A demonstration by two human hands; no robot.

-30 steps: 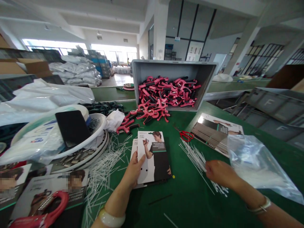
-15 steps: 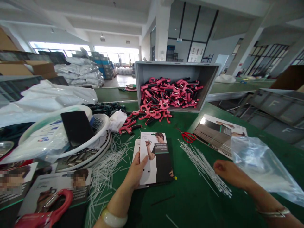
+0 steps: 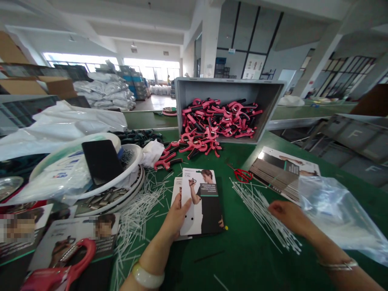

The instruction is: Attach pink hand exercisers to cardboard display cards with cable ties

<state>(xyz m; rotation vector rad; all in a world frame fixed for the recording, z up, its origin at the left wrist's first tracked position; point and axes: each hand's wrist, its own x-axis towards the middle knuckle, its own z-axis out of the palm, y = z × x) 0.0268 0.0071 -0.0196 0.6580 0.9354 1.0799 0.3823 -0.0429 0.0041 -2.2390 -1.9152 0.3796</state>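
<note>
While the left hand (image 3: 176, 218) has its fingers clamped on the left edge of the printed cards (image 3: 209, 214), thumb on top, the right hand (image 3: 286, 218) is at the pile of white ties (image 3: 260, 206), fingers curled together; can't tell whether a tie is pinched in them. Cards are mid-desk (image 3: 242, 262), the upper 1 offset from at least 1 more below.

Possible trouble: ties lie crossed and overlapping, so a pull on 1 could drag out several or fan the pile. Cards aren't squared and are held only at 1 side; a loosened grip could let them slide apart. Red scissors (image 3: 243, 176) lie near the far end of the ties, so a wide sweep could catch them. Clear bag (image 3: 336, 214) sits just beside the right hand; the forearm could snag it.

Containers: gray crate (image 3: 230, 81) lies on its side, mouth toward the person, holding heaped pink-and-black grips (image 3: 224, 117); some spill out in front and the heap could slump further if bumped. At left, 2 stacked trays: the upper tray (image 3: 121, 180) carries small metal bits (image 3: 129, 157), a plastic bag (image 3: 65, 173) and a dark slab (image 3: 102, 161), maybe a phone, tilted and liable to slip; the lower tray (image 3: 133, 196) has springs (image 3: 101, 202). Clear bag contents look white, too blurred to name.
</note>
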